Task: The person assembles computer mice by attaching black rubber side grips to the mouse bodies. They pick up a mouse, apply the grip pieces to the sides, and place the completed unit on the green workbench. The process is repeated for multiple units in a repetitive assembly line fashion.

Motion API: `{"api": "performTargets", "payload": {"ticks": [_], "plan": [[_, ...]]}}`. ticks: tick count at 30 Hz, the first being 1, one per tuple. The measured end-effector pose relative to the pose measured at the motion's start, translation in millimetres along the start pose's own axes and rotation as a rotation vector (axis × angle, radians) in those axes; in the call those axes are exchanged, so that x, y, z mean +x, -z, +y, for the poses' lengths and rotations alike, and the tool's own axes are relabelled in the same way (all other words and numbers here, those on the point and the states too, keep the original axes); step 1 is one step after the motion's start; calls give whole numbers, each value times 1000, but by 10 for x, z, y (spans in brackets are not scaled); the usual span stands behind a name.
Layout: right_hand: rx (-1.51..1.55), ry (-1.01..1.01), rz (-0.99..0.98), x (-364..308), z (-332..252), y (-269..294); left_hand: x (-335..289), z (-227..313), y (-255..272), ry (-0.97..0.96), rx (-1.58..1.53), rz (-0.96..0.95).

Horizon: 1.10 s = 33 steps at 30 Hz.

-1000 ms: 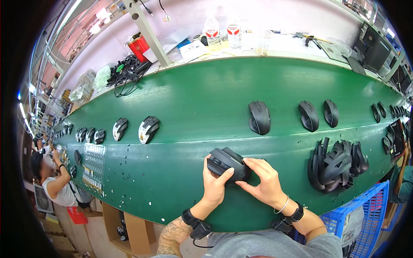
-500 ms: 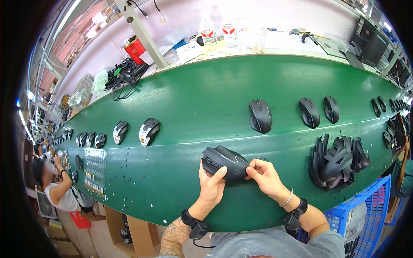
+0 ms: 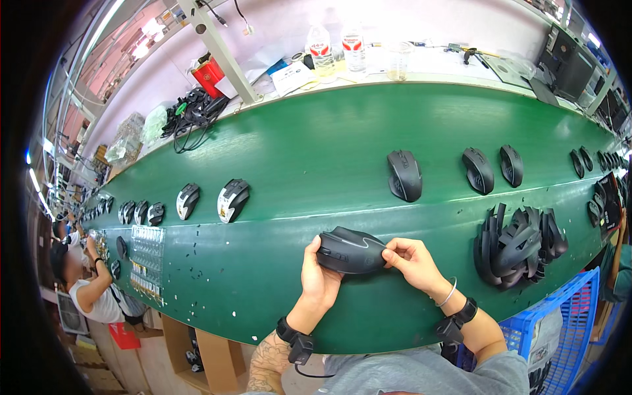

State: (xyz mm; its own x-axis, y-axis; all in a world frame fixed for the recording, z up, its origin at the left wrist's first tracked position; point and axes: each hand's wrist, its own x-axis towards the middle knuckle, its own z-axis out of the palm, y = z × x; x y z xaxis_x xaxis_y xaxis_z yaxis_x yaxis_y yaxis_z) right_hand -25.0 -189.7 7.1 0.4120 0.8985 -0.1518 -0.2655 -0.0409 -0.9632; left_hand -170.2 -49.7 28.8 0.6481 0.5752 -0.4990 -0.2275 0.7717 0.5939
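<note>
A black computer mouse (image 3: 351,252) is held between my two hands over the near part of the green table. My left hand (image 3: 318,275) closes on its left end, fingers hidden behind it. Thumb and fingers of my right hand (image 3: 409,261) pinch the narrower right end. Beyond it on the table lies another black mouse (image 3: 404,176), with two more black mice (image 3: 478,171) farther right. To the right of my right hand is a pile of curved black mouse shells (image 3: 517,247).
Mice with light sides (image 3: 234,200) lie in a row to the left, behind a clear plastic tray (image 3: 147,260). A blue crate (image 3: 569,322) stands at the near right. Bottles (image 3: 321,51) stand on the back shelf. Another person (image 3: 92,293) works at the far left.
The mouse has turned slightly in my hands and shifted a little to the right. Both hands still grip it. The whole view has moved slightly.
</note>
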Motion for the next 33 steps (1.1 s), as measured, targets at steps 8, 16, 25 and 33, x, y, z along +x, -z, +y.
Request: {"api": "performTargets", "payload": {"ticks": [8, 16, 25, 33], "plan": [[208, -58, 37, 8, -30, -27, 15, 8, -19, 65, 50, 26], [518, -204, 25, 14, -31, 58, -67, -51, -38, 18, 393, -120], [600, -253, 24, 0, -12, 62, -130, -204, -63, -143, 674, -336], [618, -262, 3, 2, 76, 18, -142, -265, -19, -225, 699, -327]]}}
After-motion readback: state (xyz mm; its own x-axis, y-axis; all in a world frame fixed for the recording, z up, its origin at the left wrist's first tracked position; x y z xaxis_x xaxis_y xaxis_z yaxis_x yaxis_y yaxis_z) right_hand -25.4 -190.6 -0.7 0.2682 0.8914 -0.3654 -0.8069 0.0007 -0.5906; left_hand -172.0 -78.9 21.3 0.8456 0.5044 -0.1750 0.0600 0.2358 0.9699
